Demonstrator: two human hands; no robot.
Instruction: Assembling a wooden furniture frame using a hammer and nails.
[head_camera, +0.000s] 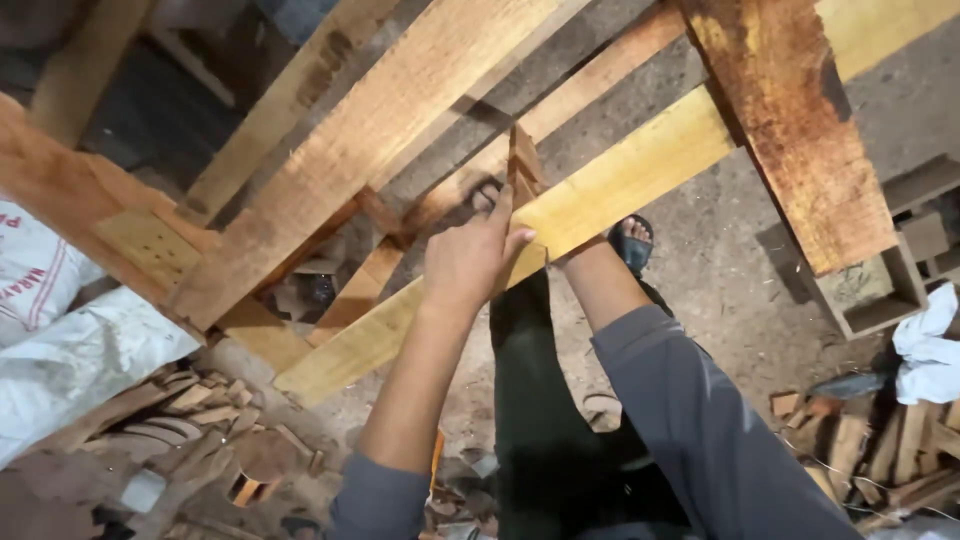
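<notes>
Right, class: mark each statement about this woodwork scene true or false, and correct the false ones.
1. The left hand is pressed against a pale yellow plank. True.
2. The right hand is in plain view on top of the plank. False: the right forearm runs up behind the plank, which hides the hand.
3. A small wooden wedge stands up just above the left hand's fingers. True.
4. The floor below is spotless tile. False: it is bare dirt, with wood offcuts heaped on it.
5. The person wears a grey sleeve. True.
6. A white sack lies at the left edge. True.
</notes>
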